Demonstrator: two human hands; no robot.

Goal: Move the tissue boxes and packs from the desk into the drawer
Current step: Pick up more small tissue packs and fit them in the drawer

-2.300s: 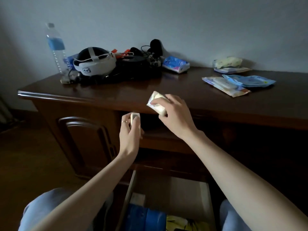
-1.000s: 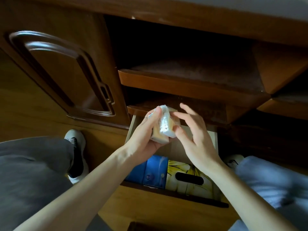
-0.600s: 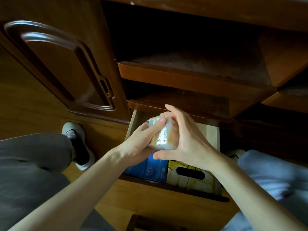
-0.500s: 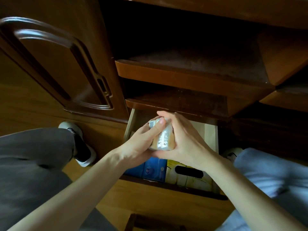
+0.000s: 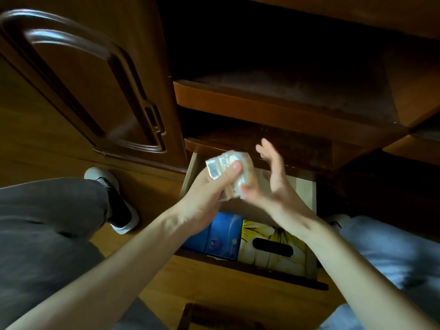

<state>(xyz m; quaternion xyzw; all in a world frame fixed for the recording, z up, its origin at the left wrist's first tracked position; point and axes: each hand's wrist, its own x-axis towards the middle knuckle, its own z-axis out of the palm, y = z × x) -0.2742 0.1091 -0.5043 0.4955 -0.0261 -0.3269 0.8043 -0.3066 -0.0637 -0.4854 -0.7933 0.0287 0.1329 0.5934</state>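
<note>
Counting it up: two small clear-wrapped tissue packs [image 5: 226, 171] pressed together, plus two boxes sitting in the open pale-wood drawer [image 5: 307, 186], a blue tissue box [image 5: 222, 236] on the left and a yellow tissue box with a dark oval slot [image 5: 273, 244] right beside it, touching.

Left hand [image 5: 209, 189] comes up from the lower left, thumb [image 5: 234, 169] laid across the top of the packs, rest of the fingers curled underneath. So the grip is clamped on the packs. Right hand [image 5: 273, 182] is just to the right, fingers spread and pointing up, a bit blurry, palm facing the packs; its thumb looks like it's near or touching the packs' lower edge, can't say for sure.

The packs hang in the air above the back end of the drawer, just under the lower dark wooden shelf [image 5: 285, 148] of the desk, well above the two boxes.
</note>
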